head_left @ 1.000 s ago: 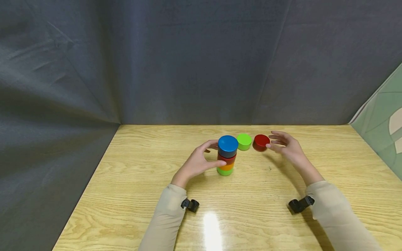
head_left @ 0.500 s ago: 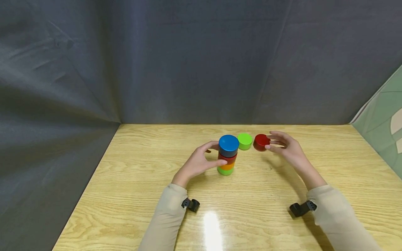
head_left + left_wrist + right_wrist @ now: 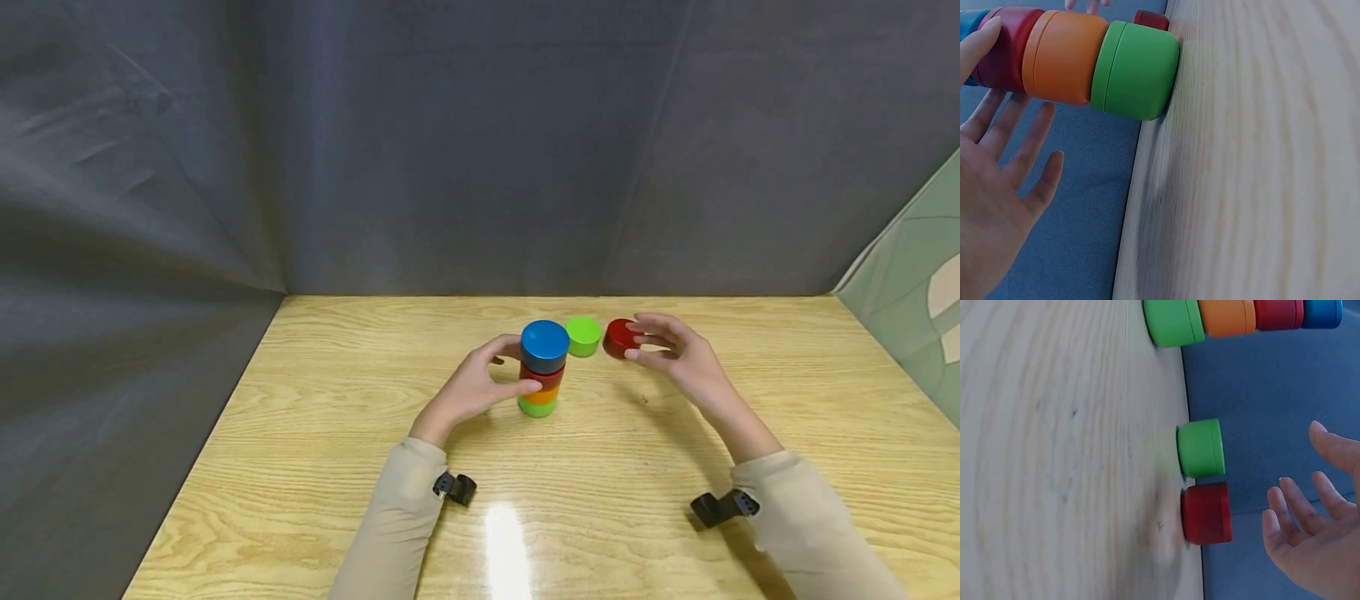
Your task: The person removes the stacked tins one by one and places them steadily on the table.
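Note:
A tower of round lidded containers stands upright on the table: blue [image 3: 544, 343] on top, then red [image 3: 1013, 56], orange [image 3: 1066, 56] and green [image 3: 1138, 72] at the bottom. My left hand [image 3: 476, 387] steadies it around the red one, thumb on the near side, fingers reaching behind. Right of the tower sit a loose green container [image 3: 1200, 449] and, beside it, a loose red container [image 3: 1205, 514]. My right hand [image 3: 686, 358] hovers just above and right of that red one with spread, loosely bent fingers. The right wrist view shows a gap between them.
The wooden table [image 3: 337, 500] ends at a dark grey cloth [image 3: 465, 167] behind and on the left. A green patterned panel [image 3: 922, 275] is at the right edge. Black wrist cameras [image 3: 465, 490] sit on both sleeves.
My right hand has shifted slightly left, so its fingers now overlap the loose red container in the head view. The left hand and the tower stay in place.

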Demonstrator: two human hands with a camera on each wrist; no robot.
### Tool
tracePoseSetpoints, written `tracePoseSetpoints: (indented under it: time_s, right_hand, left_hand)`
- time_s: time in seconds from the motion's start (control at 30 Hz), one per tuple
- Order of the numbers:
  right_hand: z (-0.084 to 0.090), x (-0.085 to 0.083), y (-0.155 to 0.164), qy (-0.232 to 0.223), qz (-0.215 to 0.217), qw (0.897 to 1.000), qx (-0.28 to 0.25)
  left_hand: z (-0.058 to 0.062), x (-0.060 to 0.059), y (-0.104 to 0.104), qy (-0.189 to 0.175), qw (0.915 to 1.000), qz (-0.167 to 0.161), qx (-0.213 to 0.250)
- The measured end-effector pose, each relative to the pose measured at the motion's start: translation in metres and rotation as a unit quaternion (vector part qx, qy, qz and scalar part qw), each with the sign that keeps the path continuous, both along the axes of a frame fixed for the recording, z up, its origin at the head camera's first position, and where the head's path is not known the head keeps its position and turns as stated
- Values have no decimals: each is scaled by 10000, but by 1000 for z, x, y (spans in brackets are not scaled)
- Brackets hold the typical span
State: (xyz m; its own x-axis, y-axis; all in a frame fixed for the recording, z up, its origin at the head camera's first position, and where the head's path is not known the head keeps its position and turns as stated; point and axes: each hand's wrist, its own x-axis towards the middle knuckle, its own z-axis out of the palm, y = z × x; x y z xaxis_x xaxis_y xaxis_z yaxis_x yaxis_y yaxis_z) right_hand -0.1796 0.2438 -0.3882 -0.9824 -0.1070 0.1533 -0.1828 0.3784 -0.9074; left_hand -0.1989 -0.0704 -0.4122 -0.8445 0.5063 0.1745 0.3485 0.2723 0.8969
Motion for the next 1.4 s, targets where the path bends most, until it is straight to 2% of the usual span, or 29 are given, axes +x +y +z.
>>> tracePoseSetpoints:
  time_s: [0.33,0.93,1.4]
  right_hand:
    - [9,9,-13,225,189,9994,-200]
    - [21,21,-37,655,467,9955,-492]
    - [22,19,-58,565,572,9962,-330]
  left_hand:
    - [0,0,0,47,9999,-2,-144]
    - [3,-3,-4,86,9999,-34,-129]
    - [-1,-5,-10,127,9997,86,-181]
